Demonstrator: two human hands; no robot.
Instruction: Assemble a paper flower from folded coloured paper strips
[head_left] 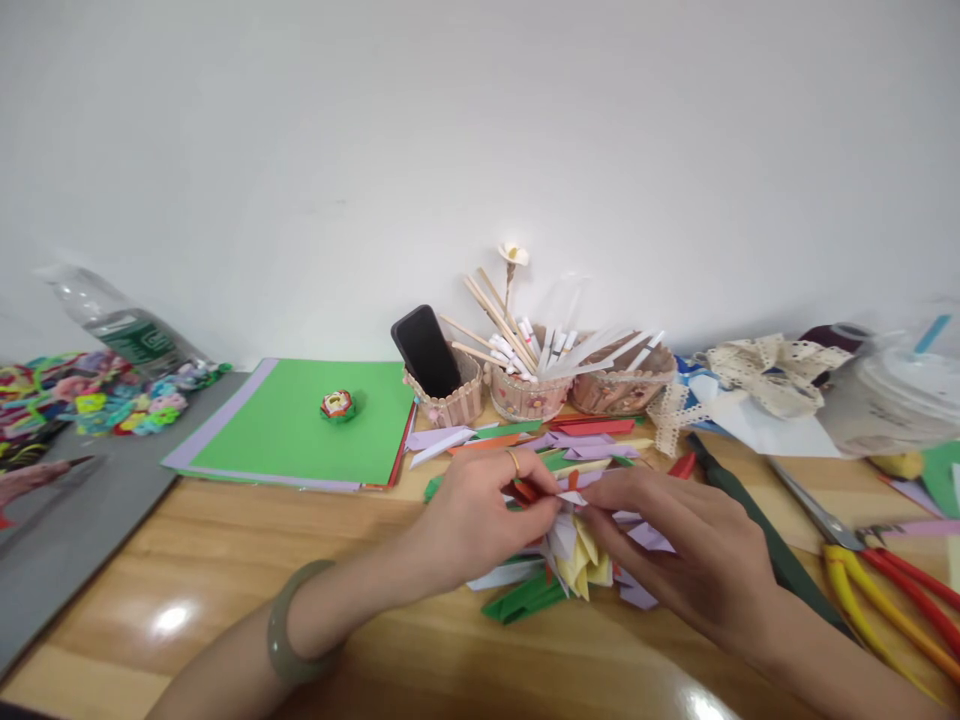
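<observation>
My left hand (480, 515), with a ring on one finger and a green bangle at the wrist, pinches a folded paper piece (571, 497) of white and red. My right hand (675, 550) pinches the same piece from the right. Both hands hover over a heap of folded paper pieces (577, 565) in yellow, white, purple and green on the wooden table (225, 580). More folded strips (525, 437) in purple, orange, green and red lie just behind the hands.
A green paper sheet (300, 420) carries a small paper flower (338, 405). Behind stand a phone (426, 350) in a stick holder, baskets of sticks (529, 385), lace ribbon (750, 365). Scissors (877, 570) lie right, a plastic bottle (120, 325) and colourful crafts (97, 400) left.
</observation>
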